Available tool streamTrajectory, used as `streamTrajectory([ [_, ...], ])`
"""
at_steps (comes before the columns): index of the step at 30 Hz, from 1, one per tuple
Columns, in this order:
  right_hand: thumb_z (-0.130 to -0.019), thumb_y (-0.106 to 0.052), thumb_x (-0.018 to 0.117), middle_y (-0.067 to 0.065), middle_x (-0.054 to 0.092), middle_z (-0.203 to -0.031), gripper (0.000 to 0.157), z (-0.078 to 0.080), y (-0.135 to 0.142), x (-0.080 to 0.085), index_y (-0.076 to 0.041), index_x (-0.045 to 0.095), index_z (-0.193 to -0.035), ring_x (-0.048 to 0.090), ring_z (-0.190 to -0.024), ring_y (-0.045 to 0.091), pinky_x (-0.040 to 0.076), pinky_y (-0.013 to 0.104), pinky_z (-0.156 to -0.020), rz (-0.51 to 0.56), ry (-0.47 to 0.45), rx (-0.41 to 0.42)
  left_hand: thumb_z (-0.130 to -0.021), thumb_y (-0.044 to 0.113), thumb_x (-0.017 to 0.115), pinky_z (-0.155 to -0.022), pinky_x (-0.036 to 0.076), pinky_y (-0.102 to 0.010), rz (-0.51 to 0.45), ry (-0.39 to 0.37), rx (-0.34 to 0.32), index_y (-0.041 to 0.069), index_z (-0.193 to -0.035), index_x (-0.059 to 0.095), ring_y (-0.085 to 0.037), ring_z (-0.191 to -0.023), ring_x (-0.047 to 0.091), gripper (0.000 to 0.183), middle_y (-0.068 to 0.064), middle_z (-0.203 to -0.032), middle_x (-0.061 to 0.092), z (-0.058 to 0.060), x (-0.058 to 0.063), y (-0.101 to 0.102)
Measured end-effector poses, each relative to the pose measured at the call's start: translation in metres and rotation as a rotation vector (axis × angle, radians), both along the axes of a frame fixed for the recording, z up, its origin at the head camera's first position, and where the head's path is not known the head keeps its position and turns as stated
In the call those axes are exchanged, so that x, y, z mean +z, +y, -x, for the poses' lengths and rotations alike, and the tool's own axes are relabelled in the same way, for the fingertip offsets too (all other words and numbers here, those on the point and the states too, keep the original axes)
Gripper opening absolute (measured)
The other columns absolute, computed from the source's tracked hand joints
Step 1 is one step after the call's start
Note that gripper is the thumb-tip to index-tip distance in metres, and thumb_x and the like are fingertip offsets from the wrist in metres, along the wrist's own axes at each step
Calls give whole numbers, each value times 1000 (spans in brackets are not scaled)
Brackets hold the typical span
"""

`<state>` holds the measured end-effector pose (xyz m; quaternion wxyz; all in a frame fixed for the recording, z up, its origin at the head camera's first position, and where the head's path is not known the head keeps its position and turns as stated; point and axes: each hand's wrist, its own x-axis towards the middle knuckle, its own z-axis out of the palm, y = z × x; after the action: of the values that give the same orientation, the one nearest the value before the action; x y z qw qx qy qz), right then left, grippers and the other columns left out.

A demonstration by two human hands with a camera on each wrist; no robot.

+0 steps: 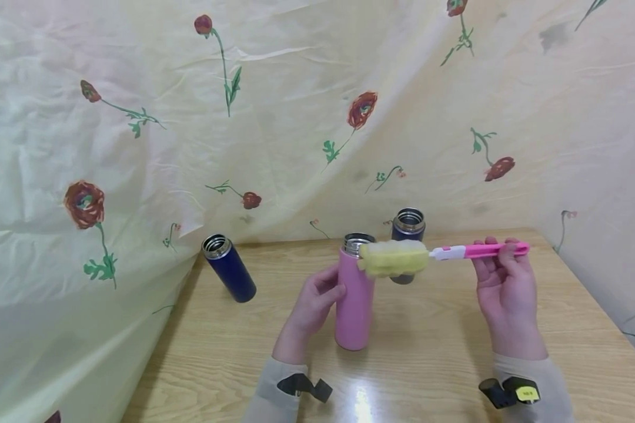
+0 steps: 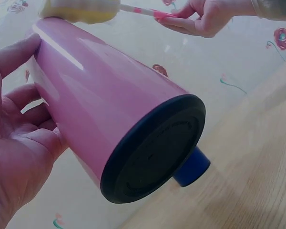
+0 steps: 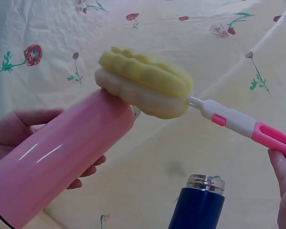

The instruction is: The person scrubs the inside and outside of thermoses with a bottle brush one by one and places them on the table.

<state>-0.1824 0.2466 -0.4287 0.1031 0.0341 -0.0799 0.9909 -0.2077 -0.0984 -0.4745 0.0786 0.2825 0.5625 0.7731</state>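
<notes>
My left hand [image 1: 314,299] grips a pink vacuum flask [image 1: 354,308], lidless with its steel mouth up. The black base [image 2: 155,152] shows in the left wrist view, so the flask is off the table and somewhat tilted. In my right hand [image 1: 508,294] is the pink end of a bottle brush [image 3: 233,118], its handle pinched between thumb and fingers. The brush's yellow and white sponge head [image 1: 394,259] lies sideways by the flask's upper side, outside the mouth. Whether sponge and flask touch I cannot tell.
One dark blue flask [image 1: 230,270], also lidless, stands at the back left of the wooden table [image 1: 201,364]. Behind the sponge stands a second blue flask [image 1: 408,226], partly hidden. A flowered cloth [image 1: 291,135] hangs behind and along the sides.
</notes>
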Motion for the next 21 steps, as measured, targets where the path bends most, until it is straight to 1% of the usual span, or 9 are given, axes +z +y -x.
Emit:
streamTrajectory([
  [3,-104,-2,61,23,70,-102,9,0,-3,0,-2,54,-110,77,-99,40,59,45,-97,5,-24,-9,-97,20,75,-109,52,-36,54,-13,35,-10,-154,47,-21,-127,61,70,-15,-146,63,0,-1,0],
  [5,-104,-3,62,22,70,-102,10,0,-5,0,-2,53,-109,77,-99,39,59,45,-97,-3,-42,-14,-94,17,79,-107,54,-37,99,-34,65,-7,-155,49,-23,-125,61,72,-19,-143,63,0,-1,1],
  [7,-104,-3,62,22,69,-103,12,1,-7,0,-3,52,-110,77,-100,39,59,44,-97,-21,-51,-23,-90,14,81,-105,56,-38,149,-60,102,-4,-155,51,-25,-123,63,74,-20,-139,64,-1,0,2],
  [10,-104,-4,61,21,69,-103,12,1,-9,0,-3,51,-112,77,-100,39,59,44,-97,-42,-55,-39,-89,10,80,-106,55,-39,187,-96,150,-3,-155,51,-28,-124,62,74,-20,-139,63,-2,2,3],
  [11,-105,-4,61,21,70,-104,13,1,-10,0,-3,50,-112,77,-100,39,59,44,-96,-48,-55,-43,-88,9,79,-107,55,-40,192,-104,167,-3,-155,51,-29,-125,61,73,-20,-139,63,-2,3,4],
  [13,-105,-4,61,21,70,-104,13,1,-10,1,-3,50,-112,77,-100,38,59,44,-97,-61,-58,-47,-89,7,77,-112,52,-41,175,-114,185,-2,-155,52,-30,-132,58,71,-18,-146,60,-2,4,4],
  [16,-105,-5,62,20,70,-106,13,1,-9,2,-4,51,-113,77,-101,38,59,44,-98,-66,-74,-34,-89,4,77,-116,48,-43,147,-118,199,-2,-153,55,-31,-139,53,68,-16,-151,57,-1,6,3],
  [18,-105,-5,62,20,70,-106,13,1,-9,2,-5,51,-113,77,-103,38,58,44,-98,-70,-87,-19,-88,2,77,-117,48,-43,139,-114,204,-1,-151,57,-30,-141,52,66,-15,-153,56,0,7,2],
  [21,-105,-5,62,20,71,-106,12,1,-9,1,-5,52,-111,77,-103,38,59,44,-97,-77,-95,3,-90,5,79,-112,51,-40,151,-103,208,-2,-151,57,-28,-134,56,65,-17,-150,59,1,6,1],
])
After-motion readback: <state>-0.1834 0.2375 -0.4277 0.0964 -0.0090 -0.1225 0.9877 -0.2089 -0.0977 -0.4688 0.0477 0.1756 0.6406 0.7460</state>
